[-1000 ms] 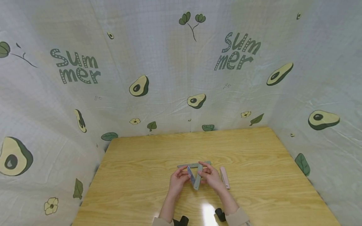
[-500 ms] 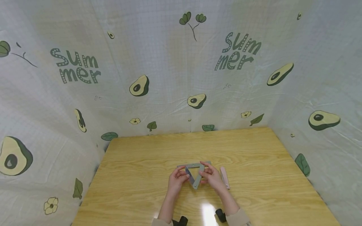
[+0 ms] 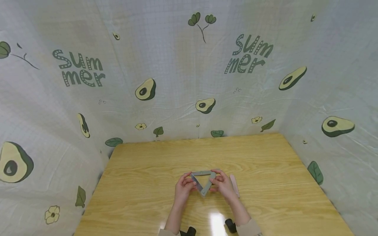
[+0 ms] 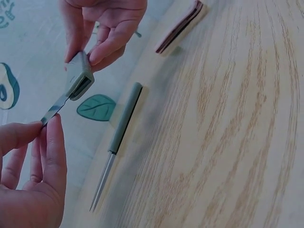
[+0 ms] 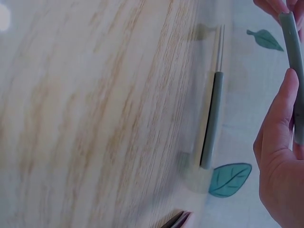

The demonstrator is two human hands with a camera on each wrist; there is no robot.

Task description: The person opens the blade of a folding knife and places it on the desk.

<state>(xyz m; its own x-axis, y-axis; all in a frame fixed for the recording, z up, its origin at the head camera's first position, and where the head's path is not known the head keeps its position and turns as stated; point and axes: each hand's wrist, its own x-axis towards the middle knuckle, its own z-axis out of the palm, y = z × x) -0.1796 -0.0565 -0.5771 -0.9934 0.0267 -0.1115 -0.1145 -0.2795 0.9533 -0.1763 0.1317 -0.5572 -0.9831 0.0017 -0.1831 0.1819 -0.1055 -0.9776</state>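
A folding knife with a grey-green handle is held between both hands, half unfolded in a V with its pivot toward the person. My left hand pinches the metal blade between thumb and fingers. My right hand grips the handle, thumb along one side, as seen in the right wrist view on the handle's green outer face. Just beyond the hands, a second green-handled folding knife lies unfolded on the table. Its thin metal part appears almost edge-on in the wrist views.
A pink folded knife lies on the table right of my right hand. The wooden table ends at a hanging cloth printed with avocados, at the back and sides. Black wrist-worn pieces show near the sleeves.
The held knife's blade and handle have swung farther apart, widening the V. My left hand has moved slightly left, my right hand slightly right. The two knives on the table have not moved.
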